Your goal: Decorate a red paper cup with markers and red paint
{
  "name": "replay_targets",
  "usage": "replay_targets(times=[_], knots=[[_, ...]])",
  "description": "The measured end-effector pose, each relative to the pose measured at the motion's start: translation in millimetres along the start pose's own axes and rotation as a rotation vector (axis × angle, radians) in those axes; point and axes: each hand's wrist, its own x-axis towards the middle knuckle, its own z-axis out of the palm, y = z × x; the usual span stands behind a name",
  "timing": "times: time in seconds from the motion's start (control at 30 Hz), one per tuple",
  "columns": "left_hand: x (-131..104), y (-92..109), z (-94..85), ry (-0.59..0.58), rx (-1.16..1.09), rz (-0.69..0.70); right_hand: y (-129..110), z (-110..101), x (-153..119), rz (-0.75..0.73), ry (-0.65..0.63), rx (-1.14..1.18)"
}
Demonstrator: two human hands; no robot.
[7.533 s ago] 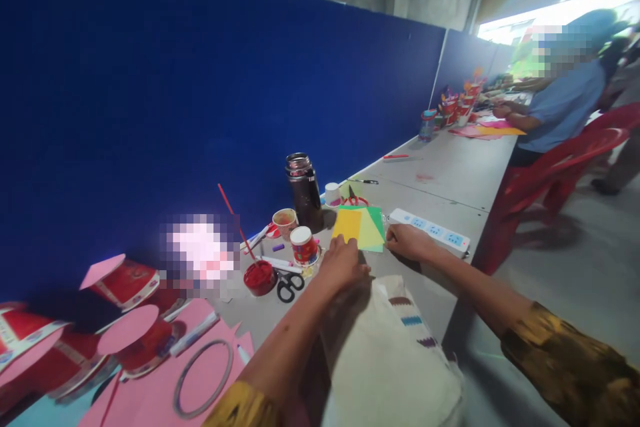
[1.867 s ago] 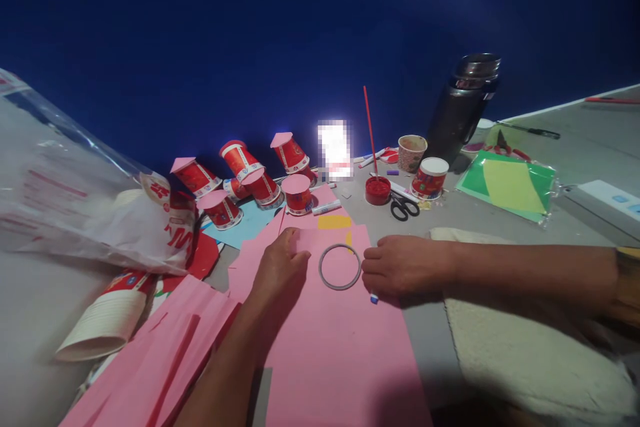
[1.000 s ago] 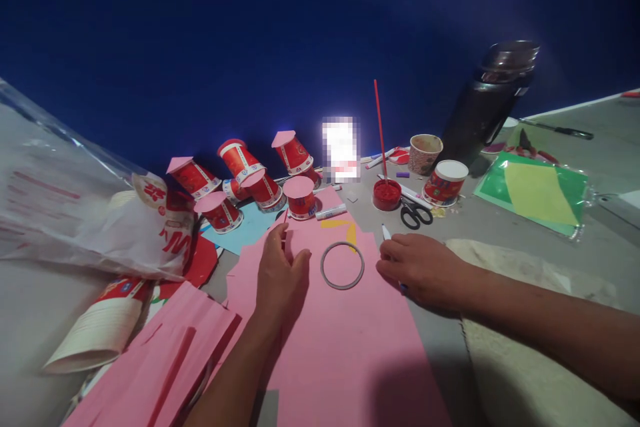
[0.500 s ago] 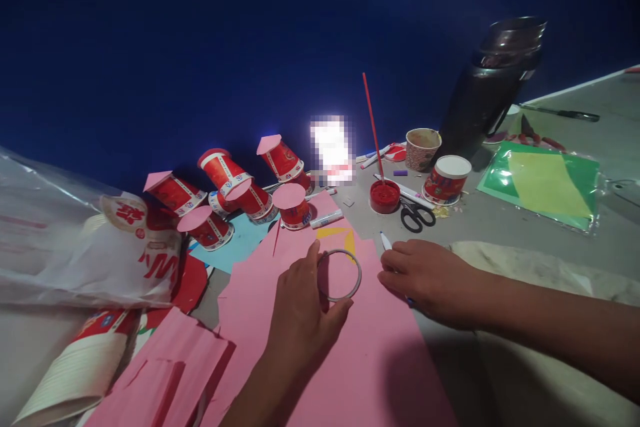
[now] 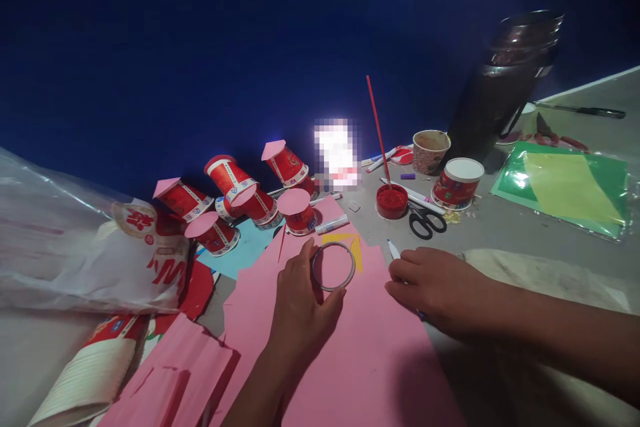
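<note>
A thin grey ring [image 5: 354,273] is over the large pink sheet [image 5: 345,353], with a yellow piece [image 5: 357,255] beside it. My left hand [image 5: 303,300] curves round the ring's left side, thumb and fingers gripping its edge. To the right, my right hand [image 5: 430,287] is closed on a marker [image 5: 393,249], whose pale tip points up and away past the fingers. That hand rests near the pink sheet's right edge.
Several red paper cups with pink discs [image 5: 297,211] stand at the back left. Behind my right hand are black scissors [image 5: 427,221], a red paint pot [image 5: 392,203], a white-topped cup [image 5: 457,185] and a dark flask [image 5: 505,80]. A plastic bag [image 5: 90,253] lies left.
My left hand and the ring have shifted slightly left over the pink sheet. The whole view has turned a little, so objects at the right sit further right.
</note>
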Motion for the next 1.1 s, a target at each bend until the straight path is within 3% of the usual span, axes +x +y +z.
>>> replay_targets(times=[0.2, 0.37, 0.57, 0.83, 1.1], knots=[[-4.3, -3.5, 0.7, -0.034, 0.036, 0.014, -1.2, 2.5, -1.4, 0.011, 0.091, -0.007], [-8.1, -11.2, 6.0, 0.021, 0.013, 0.081, 1.9, 12.4, -1.8, -0.023, 0.188, -0.052], [-10.9, -15.3, 8.6, 0.026, 0.0, 0.055, 6.6, 19.7, -2.2, -0.036, 0.289, -0.097], [-7.8, -12.3, 2.5, -0.004, -0.005, 0.051, 11.1, 5.0, -1.6, 0.169, 0.22, -0.061], [-6.2, -0.5, -4.7, -0.203, 0.07, -0.078, 2.2, -5.2, 0.6, 0.171, 0.11, -0.059]])
